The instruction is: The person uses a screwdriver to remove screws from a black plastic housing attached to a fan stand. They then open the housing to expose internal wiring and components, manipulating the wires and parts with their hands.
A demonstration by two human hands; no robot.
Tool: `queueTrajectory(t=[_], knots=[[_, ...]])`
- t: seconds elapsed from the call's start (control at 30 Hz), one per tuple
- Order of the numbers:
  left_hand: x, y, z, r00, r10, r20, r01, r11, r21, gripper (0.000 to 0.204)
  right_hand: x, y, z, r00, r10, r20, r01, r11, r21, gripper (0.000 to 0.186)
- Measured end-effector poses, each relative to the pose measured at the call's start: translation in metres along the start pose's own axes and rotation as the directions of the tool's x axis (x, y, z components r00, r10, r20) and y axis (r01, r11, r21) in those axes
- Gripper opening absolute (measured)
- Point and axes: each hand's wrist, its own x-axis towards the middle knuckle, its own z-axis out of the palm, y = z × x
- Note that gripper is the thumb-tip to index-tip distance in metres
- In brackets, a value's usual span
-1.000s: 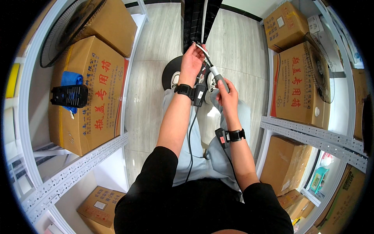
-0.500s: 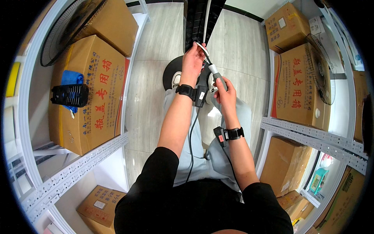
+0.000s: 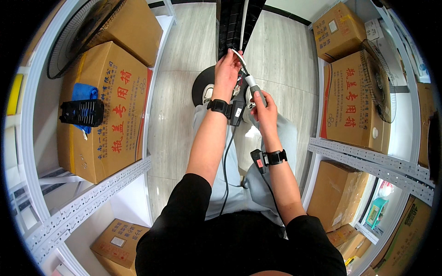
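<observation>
My right hand (image 3: 264, 110) is closed around the grey handle of a slim tool (image 3: 256, 90) with a white collar and a thin dark front part. Its kind is not clear; it points up and left toward my left hand. The fingers of my left hand (image 3: 227, 69) pinch a white cord (image 3: 239, 54), which bends in a loop by the foot of a black column (image 3: 229, 27). Around my shoes lies a round black base (image 3: 200, 87). My left palm partly hides where the cord meets the column.
Metal shelving (image 3: 87, 207) with cardboard boxes (image 3: 110, 110) lines the left; a black fan grille (image 3: 69, 46) leans there. On the right, another shelf rail (image 3: 368, 161) carries more boxes (image 3: 345, 101) and a second fan grille (image 3: 382, 87). Black straps with small wired units sit on both wrists.
My right hand and the tool have shifted slightly left and up. The left hand stays at nearly the same spot, still holding the white cord.
</observation>
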Motion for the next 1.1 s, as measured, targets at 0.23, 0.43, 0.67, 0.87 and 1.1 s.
queueTrajectory(t=[0.23,0.43,0.67,0.87,1.1], knots=[[0.001,0.000,0.001,1.000,0.009,-0.017,-0.010,1.000,-0.022,0.020,0.003,0.002,0.002,0.998,-0.068,-0.017,0.066,0.991,-0.115,0.040],[0.001,0.001,-0.001,1.000,0.010,-0.006,-0.011,1.000,-0.028,0.018,0.003,-0.003,0.002,0.998,-0.069,-0.007,0.068,0.991,-0.117,0.038],[-0.003,0.004,-0.002,0.998,0.024,0.054,-0.025,1.000,0.019,0.017,0.001,-0.013,-0.003,0.991,0.059,0.118,-0.067,0.996,0.065,0.036],[-0.004,0.004,0.003,0.999,0.015,0.052,-0.016,0.999,0.034,0.019,0.016,0.018,-0.002,0.818,-0.575,0.001,0.497,0.706,-0.505,0.034],[-0.009,0.008,0.002,0.997,-0.067,0.045,0.065,0.997,0.040,0.021,0.006,-0.007,-0.001,0.994,0.000,0.105,0.007,0.998,-0.068,0.039]])
